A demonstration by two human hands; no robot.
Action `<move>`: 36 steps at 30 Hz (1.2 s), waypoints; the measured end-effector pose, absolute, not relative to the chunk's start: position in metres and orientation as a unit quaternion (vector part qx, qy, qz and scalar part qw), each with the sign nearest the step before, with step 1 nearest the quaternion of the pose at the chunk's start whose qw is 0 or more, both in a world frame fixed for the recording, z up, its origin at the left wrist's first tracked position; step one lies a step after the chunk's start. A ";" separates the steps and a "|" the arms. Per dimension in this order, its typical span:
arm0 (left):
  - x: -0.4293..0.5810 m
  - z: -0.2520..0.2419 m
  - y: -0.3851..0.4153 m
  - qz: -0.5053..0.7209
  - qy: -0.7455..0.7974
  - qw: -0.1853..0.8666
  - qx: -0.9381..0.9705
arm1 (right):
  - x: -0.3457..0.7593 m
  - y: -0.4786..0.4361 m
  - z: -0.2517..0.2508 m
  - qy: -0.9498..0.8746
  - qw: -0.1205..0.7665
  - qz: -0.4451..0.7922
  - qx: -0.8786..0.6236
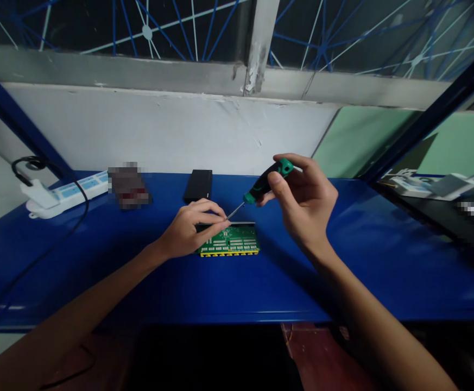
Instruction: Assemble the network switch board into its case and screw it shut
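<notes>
A green and black screwdriver (266, 183) slants down to the left, its handle in the fingers of my right hand (308, 201). Its thin metal shaft reaches the fingertips of my left hand (191, 228), which pinch at the tip; any small part between them is too hidden to tell. Under and beside my left hand lies a green circuit board (240, 236) with a yellow strip along its near edge and a grey bar along its far edge. My left fingers cover the board's far left part.
Behind the board a black box (198, 185) lies on the blue table (228, 293). At the left are a blurred dark object (130, 187) and a white power strip (84, 187) with a black cable. White devices (448, 185) sit at the far right.
</notes>
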State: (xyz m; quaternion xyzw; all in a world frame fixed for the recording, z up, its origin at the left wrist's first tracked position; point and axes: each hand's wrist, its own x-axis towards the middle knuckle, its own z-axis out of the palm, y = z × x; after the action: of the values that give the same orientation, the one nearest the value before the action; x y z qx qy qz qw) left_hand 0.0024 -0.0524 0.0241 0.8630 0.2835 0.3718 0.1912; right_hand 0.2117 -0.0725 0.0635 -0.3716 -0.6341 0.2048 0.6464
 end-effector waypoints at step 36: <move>0.002 0.001 -0.046 0.245 0.266 0.193 0.912 | 0.202 -0.074 0.055 -0.749 0.566 0.101 -0.328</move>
State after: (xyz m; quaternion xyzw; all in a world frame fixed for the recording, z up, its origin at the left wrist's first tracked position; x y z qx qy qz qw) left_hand 0.0017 -0.0463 0.0007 0.9121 0.2663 0.2451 0.1927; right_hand 0.2022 -0.0745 0.0553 -0.3280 -0.7493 0.1007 0.5664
